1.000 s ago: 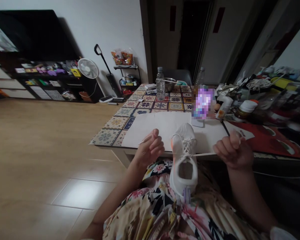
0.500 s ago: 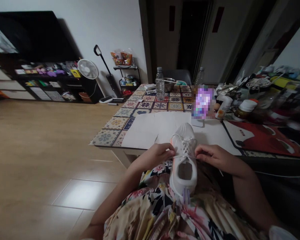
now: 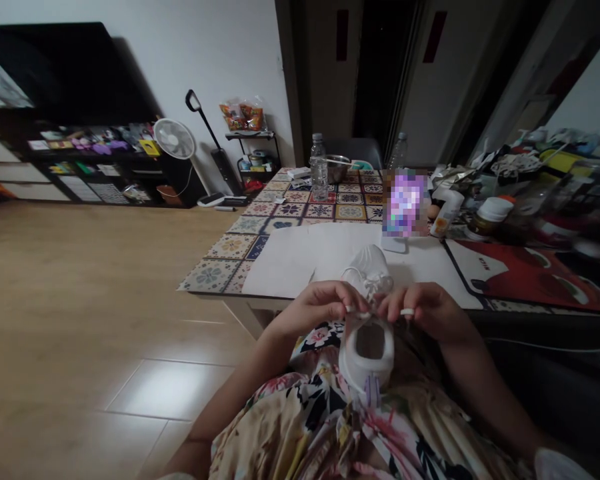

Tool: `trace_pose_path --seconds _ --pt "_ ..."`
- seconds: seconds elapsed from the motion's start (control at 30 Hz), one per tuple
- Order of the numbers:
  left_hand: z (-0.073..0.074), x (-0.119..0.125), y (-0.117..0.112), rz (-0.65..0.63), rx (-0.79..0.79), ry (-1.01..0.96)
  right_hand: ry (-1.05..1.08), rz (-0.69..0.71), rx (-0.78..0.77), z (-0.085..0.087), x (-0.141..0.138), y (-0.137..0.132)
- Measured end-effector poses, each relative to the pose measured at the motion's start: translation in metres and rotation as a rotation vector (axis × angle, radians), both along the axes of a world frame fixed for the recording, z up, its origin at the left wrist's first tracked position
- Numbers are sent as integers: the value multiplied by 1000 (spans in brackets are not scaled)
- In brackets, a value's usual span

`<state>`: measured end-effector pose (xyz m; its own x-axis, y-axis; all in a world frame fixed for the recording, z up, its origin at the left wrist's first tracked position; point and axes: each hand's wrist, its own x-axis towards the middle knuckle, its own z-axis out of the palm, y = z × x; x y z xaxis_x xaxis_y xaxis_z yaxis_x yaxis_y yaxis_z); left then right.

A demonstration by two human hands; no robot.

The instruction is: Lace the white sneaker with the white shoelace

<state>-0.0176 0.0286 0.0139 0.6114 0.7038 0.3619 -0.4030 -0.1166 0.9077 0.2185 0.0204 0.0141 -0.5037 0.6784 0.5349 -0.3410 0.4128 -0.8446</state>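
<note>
Over our floral-print lap, as the head camera sees it, a white knit sneaker rests with its heel opening toward us and its toe pointing away. Its long axis runs forward toward the worktop and tips upward, with the laces on top. That lie, we judge, keeps the lacing within reach of both hands. Our left hand and right hand curl inward from either side, each grip closed to the fingertips just above the shoe's collar, though whether they pinch a lace we cannot tell. Beyond the toe, a white paper sheet lies on the worktop, with a water bottle farther off.
</note>
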Motion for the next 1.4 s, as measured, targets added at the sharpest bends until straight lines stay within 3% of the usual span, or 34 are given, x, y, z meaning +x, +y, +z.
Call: trace_pose_path --seconds 0.17,0.3,0.43,0.53,0.73,1.0,1.1,1.27,1.4 --pt "-4 21 -5 200 -4 -37 11 -220 -104 -6 -25 -10" --pt "0 26 -10 267 69 21 -95 -428 73 -2 -30 -17" --pt "-1 30 -12 225 -98 -74 -151 -558 189 3 -33 -24" --pt "-1 32 -12 247 -129 -51 -202 -543 189 6 -34 -27" --pt "2 30 -15 444 56 10 -244 -516 159 10 -33 -29" --pt "-4 29 -15 379 45 106 -56 -555 -17 2 -40 -28" --pt "-3 30 -15 410 6 84 -131 -636 94 3 -38 -28" --pt "0 31 -16 450 -28 19 -426 -690 478 12 -31 -30" --pt "-2 30 -15 444 -53 21 -532 -713 609 16 -30 -31"
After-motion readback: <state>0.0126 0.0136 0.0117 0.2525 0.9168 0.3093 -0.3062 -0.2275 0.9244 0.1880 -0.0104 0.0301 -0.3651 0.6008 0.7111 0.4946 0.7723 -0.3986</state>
